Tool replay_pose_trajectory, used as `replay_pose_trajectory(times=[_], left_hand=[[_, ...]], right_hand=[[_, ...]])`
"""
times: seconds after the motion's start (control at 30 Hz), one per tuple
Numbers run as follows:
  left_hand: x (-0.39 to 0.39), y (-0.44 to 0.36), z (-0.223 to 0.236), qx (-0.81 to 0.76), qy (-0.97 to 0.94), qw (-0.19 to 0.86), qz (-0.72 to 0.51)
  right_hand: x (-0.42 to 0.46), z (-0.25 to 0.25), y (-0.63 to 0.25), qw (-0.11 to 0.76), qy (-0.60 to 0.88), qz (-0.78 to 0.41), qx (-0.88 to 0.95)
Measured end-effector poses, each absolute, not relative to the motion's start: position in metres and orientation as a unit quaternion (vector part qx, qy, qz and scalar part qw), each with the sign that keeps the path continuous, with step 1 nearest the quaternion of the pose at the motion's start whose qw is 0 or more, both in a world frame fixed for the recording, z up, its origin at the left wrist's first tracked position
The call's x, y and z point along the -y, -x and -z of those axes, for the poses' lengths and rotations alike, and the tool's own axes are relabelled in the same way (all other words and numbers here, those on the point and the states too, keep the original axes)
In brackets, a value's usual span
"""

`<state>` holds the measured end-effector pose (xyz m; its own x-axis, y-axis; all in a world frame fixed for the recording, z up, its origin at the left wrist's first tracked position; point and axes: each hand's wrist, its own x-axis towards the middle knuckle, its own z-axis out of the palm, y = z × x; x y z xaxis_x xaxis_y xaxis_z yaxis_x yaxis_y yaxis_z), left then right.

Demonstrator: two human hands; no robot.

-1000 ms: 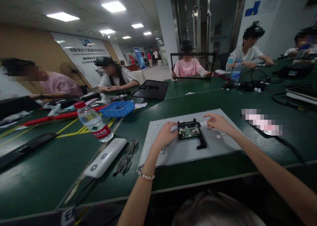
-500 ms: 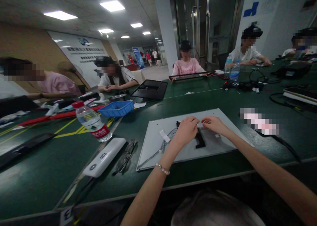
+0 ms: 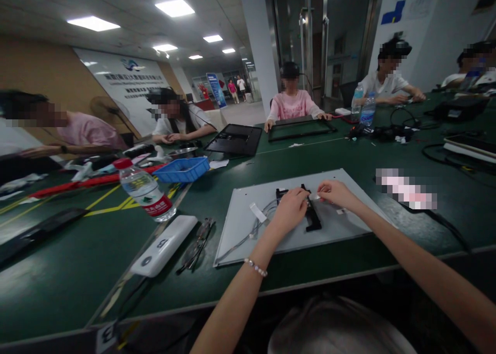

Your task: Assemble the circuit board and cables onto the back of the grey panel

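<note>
Your left hand (image 3: 290, 206) partly covers the angular black plastic bracket (image 3: 314, 220), can't tell grip; your right hand (image 3: 336, 194) pinches a small white strip (image 3: 315, 196) over the flat grey panel (image 3: 237, 217).

A black bracket (image 3: 313, 220) sits on the grey panel (image 3: 237, 214)

one head-worn camera looks forward and down across the surface (image 3: 341, 155) from its near edge, the left hand (image 3: 290, 206) and right hand (image 3: 336, 194) close below centre, its wide view reaching the far glass doors (image 3: 341, 39).
</note>
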<state>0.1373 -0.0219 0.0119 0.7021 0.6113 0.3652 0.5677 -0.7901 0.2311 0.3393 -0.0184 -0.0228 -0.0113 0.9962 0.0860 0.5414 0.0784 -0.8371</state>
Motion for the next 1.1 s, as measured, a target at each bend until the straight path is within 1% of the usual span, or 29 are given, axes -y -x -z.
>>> replay_pose_trajectory(times=[0.13,0.4,0.53,0.7,1.0,1.1], left_hand=[[0.021,-0.136,-0.011,-0.315,-0.920,0.063,-0.224],[0.018,-0.135,-0.008,-0.315,-0.917,0.078,-0.232],[0.018,-0.135,-0.006,-0.316,-0.915,0.080,-0.240],[0.017,-0.135,-0.005,-0.322,-0.910,0.086,-0.248],[0.018,-0.134,-0.007,-0.319,-0.908,0.102,-0.251],[0.019,-0.133,-0.008,-0.309,-0.912,0.105,-0.250]], right_hand=[[0.017,0.024,-0.341,0.355,0.606,-0.331,0.631],[0.022,0.021,-0.341,0.370,0.582,-0.400,0.603],[0.026,0.016,-0.340,0.351,0.571,-0.424,0.608],[0.029,0.011,-0.339,0.327,0.580,-0.433,0.608],[0.027,0.013,-0.341,0.372,0.592,-0.413,0.583],[0.028,0.013,-0.341,0.367,0.596,-0.419,0.578]])
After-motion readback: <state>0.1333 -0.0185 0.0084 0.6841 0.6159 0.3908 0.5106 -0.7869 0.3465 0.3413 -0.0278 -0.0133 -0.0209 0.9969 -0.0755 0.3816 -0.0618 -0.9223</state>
